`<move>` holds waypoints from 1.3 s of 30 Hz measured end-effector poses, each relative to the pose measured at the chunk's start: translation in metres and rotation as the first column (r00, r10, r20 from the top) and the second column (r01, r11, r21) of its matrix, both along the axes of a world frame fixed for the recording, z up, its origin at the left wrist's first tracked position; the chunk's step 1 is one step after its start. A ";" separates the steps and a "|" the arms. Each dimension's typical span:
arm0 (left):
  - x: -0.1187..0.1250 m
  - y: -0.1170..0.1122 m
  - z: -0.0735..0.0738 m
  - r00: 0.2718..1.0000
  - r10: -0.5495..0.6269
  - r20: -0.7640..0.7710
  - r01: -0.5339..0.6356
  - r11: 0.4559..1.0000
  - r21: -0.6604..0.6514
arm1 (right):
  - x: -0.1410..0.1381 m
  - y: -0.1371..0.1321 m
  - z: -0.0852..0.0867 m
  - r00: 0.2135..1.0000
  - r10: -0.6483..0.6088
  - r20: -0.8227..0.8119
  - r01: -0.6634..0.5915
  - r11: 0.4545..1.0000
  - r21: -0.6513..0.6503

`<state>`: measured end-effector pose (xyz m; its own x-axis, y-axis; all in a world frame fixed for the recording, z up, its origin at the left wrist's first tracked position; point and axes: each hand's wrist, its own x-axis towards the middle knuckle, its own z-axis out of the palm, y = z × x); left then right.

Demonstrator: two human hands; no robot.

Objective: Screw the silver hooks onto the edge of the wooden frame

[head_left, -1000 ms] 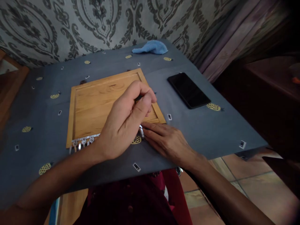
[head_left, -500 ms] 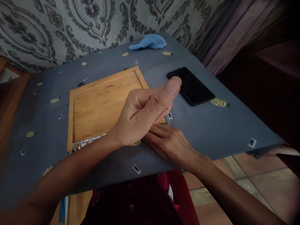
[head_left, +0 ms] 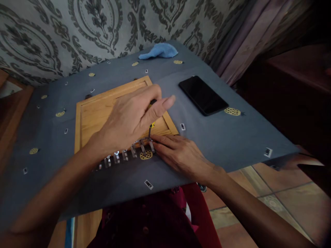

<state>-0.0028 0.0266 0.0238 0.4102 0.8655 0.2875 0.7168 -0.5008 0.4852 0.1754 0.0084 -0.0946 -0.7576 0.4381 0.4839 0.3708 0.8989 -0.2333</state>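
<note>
My left hand (head_left: 131, 112) is closed around a screwdriver (head_left: 152, 124) with a yellow and black handle. Its shaft points down, its tip at the right end of a metal hook rail (head_left: 125, 155). The rail, with several hooks, runs along the near edge of a framed wooden board (head_left: 94, 119). My right hand (head_left: 183, 155) is closed at the rail's right end, fingertips beside the screwdriver tip. Its thumb is hidden, and I cannot see whether a screw sits under the tip. My left hand and forearm cover part of the board and rail.
The board lies on a table with a grey, pineapple-print cloth (head_left: 124, 193). A black phone (head_left: 203, 95) lies right of the board. A crumpled blue cloth (head_left: 161, 51) is at the back, near the patterned wall (head_left: 98, 24). The table's front edge is close to my body.
My left hand has moved left and turned, so the screwdriver and more of the hooks now show. My right hand stays at the rail's end. The view has shifted slightly.
</note>
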 end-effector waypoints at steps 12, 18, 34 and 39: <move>-0.022 -0.014 0.026 0.898 -0.117 -0.423 0.123 0.992 -0.013 | -0.001 -0.001 0.005 1.000 -0.009 0.025 0.009 1.000 -0.002; -0.030 -0.008 0.032 0.844 -0.243 -0.478 0.222 0.970 -0.101 | -0.001 -0.001 0.003 1.000 -0.018 0.018 0.018 1.000 0.005; -0.032 -0.005 0.031 0.849 -0.182 -0.497 0.171 0.983 -0.069 | -0.001 0.000 0.000 1.000 -0.025 0.013 0.025 1.000 0.001; -0.029 -0.007 0.029 0.834 -0.210 -0.510 0.197 0.977 -0.081 | -0.001 -0.001 0.001 1.000 -0.027 0.013 0.027 1.000 0.002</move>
